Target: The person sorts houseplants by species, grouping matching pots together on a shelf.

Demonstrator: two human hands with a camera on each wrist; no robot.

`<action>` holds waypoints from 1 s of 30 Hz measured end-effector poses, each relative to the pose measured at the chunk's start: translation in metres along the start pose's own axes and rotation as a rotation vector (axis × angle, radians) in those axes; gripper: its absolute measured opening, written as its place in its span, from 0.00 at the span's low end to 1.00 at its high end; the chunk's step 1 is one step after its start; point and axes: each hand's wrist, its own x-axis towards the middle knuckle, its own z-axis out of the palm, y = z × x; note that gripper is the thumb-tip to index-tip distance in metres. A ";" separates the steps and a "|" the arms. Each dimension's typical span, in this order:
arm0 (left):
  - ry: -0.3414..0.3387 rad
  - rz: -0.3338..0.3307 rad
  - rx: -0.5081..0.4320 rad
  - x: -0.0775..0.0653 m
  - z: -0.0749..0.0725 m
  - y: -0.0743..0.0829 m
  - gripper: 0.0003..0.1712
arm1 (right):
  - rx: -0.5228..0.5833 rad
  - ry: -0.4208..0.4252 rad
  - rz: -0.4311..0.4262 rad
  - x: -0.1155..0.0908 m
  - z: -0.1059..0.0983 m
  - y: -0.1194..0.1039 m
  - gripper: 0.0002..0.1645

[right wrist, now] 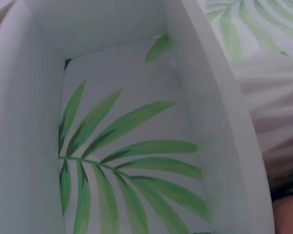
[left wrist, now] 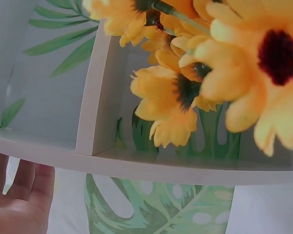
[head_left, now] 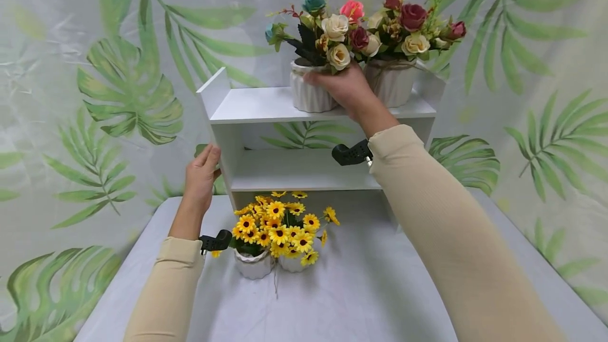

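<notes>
A white shelf unit (head_left: 304, 170) stands against the back. On its top board, my right hand (head_left: 349, 88) grips a white ribbed flowerpot (head_left: 306, 88) of teal, pink and cream artificial roses; its thumb lies across the pot's front. Beside it on the right stands a second white flowerpot (head_left: 394, 81) with dark red and cream roses. My left hand (head_left: 200, 176) is at the unit's left side panel, its fingers (left wrist: 24, 178) reaching straight against the outer face in the left wrist view. The right wrist view shows mainly a shelf compartment (right wrist: 127, 136), with the pot's ribbed side blurred at its right.
Two small white pots, a left pot (head_left: 254, 265) and a right pot (head_left: 292, 264), hold yellow sunflowers (head_left: 280, 228) on the white-covered table (head_left: 332, 300), in front of the unit's lower left. A leaf-printed cloth (head_left: 138, 94) hangs behind.
</notes>
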 end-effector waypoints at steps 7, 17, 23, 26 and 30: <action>-0.015 0.005 0.001 0.000 0.001 0.001 0.35 | -0.009 -0.033 0.038 -0.002 -0.001 0.002 0.49; 0.006 -0.002 -0.005 -0.001 0.001 0.000 0.34 | -0.449 0.152 -0.218 -0.066 -0.007 0.017 0.44; 0.012 0.005 -0.004 -0.001 0.001 -0.002 0.33 | -0.390 0.201 -0.523 -0.125 -0.009 0.050 0.33; 0.013 0.004 -0.001 -0.001 0.001 -0.002 0.33 | -0.410 0.194 -0.576 -0.146 -0.012 0.072 0.31; 0.012 0.011 0.002 -0.001 -0.002 -0.002 0.34 | -0.490 0.214 -0.661 -0.163 -0.012 0.109 0.24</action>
